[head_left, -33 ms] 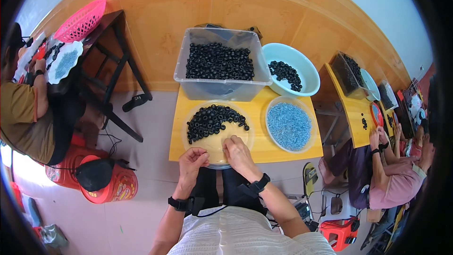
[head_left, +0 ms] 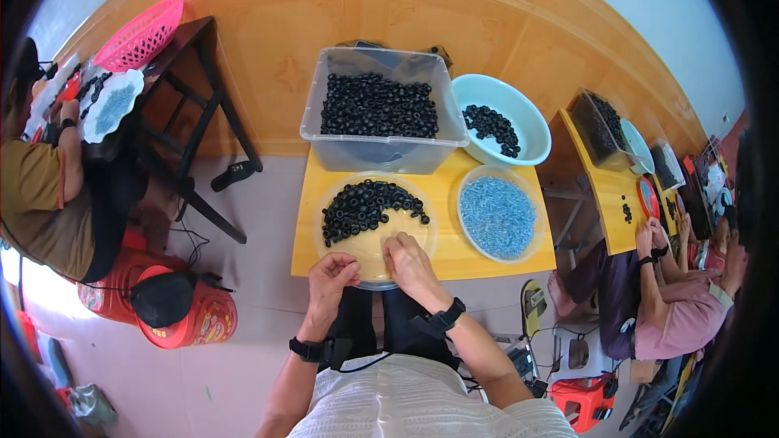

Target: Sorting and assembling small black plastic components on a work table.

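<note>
Resting at the near rim of a clear dish [head_left: 422, 219] of black rings [head_left: 365, 204], left hand [head_left: 331, 274] fingers curled together, right hand [head_left: 410, 264] fingertips pinched on something too small to tell

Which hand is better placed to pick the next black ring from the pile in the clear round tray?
Right, probably. The right hand rests inside the clear round tray, fingers toward the black rings. The left hand sits at the tray's near rim, farther back.

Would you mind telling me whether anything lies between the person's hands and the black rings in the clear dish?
Nothing visible does. Both the left hand and the right hand rest at the near rim of the clear dish, and only bare dish bottom separates them from the black rings heaped at its far side.
</note>
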`<act>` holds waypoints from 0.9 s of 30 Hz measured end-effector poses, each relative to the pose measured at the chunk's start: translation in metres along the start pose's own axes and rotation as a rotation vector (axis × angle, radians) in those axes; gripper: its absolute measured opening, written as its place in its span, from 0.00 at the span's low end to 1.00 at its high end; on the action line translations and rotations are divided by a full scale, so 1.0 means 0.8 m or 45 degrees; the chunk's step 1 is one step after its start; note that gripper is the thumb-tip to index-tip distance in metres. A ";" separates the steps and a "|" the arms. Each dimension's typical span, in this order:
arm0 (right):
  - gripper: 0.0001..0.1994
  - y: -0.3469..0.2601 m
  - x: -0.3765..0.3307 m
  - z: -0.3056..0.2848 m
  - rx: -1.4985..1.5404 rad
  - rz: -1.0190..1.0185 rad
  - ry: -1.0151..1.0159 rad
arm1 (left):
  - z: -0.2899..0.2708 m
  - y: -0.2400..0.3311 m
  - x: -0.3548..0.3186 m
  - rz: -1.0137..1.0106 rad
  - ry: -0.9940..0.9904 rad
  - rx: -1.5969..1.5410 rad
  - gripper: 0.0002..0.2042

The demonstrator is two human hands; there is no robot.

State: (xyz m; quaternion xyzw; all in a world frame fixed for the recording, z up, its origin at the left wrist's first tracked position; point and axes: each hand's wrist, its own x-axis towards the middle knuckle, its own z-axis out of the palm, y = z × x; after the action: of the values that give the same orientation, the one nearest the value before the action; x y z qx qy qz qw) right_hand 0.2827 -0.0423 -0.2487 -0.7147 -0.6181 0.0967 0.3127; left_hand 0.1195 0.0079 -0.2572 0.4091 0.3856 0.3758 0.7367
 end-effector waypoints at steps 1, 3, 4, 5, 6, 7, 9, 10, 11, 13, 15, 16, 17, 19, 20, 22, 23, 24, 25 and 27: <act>0.05 0.000 0.000 0.000 -0.026 -0.041 -0.005 | -0.001 0.000 0.000 0.001 0.004 -0.001 0.06; 0.05 0.001 0.001 -0.004 0.047 -0.030 -0.016 | -0.002 -0.001 0.000 -0.006 -0.032 0.023 0.06; 0.05 0.003 0.002 -0.006 0.118 -0.014 -0.024 | -0.003 -0.002 0.000 -0.006 -0.026 0.020 0.06; 0.05 0.005 0.004 -0.009 0.119 -0.018 -0.029 | -0.003 -0.004 0.001 -0.006 -0.029 0.021 0.05; 0.05 0.008 0.006 -0.012 0.234 0.031 0.007 | -0.004 -0.004 0.001 -0.007 -0.034 0.022 0.05; 0.06 0.010 0.008 -0.015 0.349 0.080 0.043 | -0.003 -0.004 0.001 -0.008 -0.029 0.021 0.05; 0.07 0.018 0.013 -0.017 0.378 0.095 0.033 | -0.002 -0.002 0.001 -0.011 -0.022 -0.015 0.06; 0.08 0.020 0.015 -0.018 0.405 0.111 0.027 | -0.002 -0.002 0.001 -0.014 -0.020 -0.016 0.06; 0.08 0.020 0.017 -0.019 0.407 0.142 0.023 | -0.003 -0.002 0.001 -0.012 -0.023 0.003 0.06; 0.07 0.027 0.018 -0.015 0.407 0.136 0.067 | -0.002 -0.002 0.001 -0.015 -0.024 0.019 0.07; 0.06 0.030 0.017 -0.013 0.409 0.128 0.109 | -0.001 0.000 0.000 -0.016 -0.013 0.027 0.07; 0.06 0.031 0.017 -0.012 0.446 0.194 0.146 | -0.001 0.000 0.000 -0.018 -0.007 0.026 0.07; 0.06 0.031 0.017 -0.011 0.482 0.260 0.183 | -0.001 0.000 0.000 -0.016 -0.009 0.022 0.07; 0.06 0.041 0.016 -0.009 0.492 0.268 0.204 | -0.001 0.000 0.001 -0.016 -0.017 0.017 0.07; 0.05 0.046 0.015 -0.009 0.502 0.274 0.226 | -0.002 -0.001 0.002 -0.020 -0.029 0.010 0.07; 0.05 0.051 0.014 -0.011 0.359 0.152 0.257 | -0.003 -0.002 0.003 -0.027 -0.037 0.002 0.07; 0.05 0.053 0.014 -0.012 0.216 0.028 0.290 | -0.003 -0.003 0.003 -0.026 -0.035 0.003 0.07; 0.05 0.054 0.014 -0.014 0.216 0.029 0.288 | -0.003 -0.003 0.003 -0.026 -0.033 0.005 0.07; 0.05 0.053 0.013 -0.017 0.182 0.034 0.278 | -0.003 -0.002 0.003 -0.028 -0.032 0.005 0.07; 0.05 0.048 0.011 -0.021 0.148 0.039 0.267 | -0.001 -0.001 0.002 -0.028 -0.039 0.049 0.06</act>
State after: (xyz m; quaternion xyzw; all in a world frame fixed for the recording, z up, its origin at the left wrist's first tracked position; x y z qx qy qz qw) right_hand 0.3251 -0.0411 -0.2554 -0.7110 -0.5643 0.0619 0.4149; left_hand 0.1194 0.0094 -0.2584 0.4245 0.3859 0.3541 0.7385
